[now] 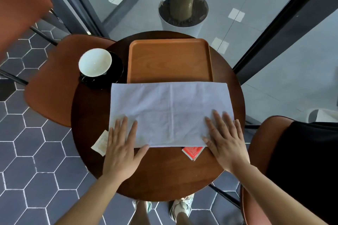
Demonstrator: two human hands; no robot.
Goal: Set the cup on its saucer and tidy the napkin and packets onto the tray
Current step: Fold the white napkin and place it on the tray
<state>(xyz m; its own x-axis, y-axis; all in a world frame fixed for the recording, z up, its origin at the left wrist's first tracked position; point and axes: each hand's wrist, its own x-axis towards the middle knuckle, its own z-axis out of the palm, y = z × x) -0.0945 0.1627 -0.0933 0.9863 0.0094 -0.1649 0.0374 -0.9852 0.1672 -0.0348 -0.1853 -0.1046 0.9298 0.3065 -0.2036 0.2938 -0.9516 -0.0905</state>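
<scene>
A white napkin point(170, 111) lies spread flat across the middle of the round wooden table point(164, 173). My left hand point(122, 148) presses flat on its near left corner, and my right hand point(225, 140) lies flat on its near right corner. A pale packet point(100, 143) pokes out beside my left hand. A red packet point(193, 152) shows from under the napkin's near edge. The white cup point(95, 62) stands on its black saucer point(117, 71) at the far left. The wooden tray point(170, 60) sits behind the napkin.
Brown chairs stand to the left point(54, 82) and right point(265, 151) of the table. A planter with a trunk point(182, 14) stands behind glass beyond the table. My feet show below the table's near edge.
</scene>
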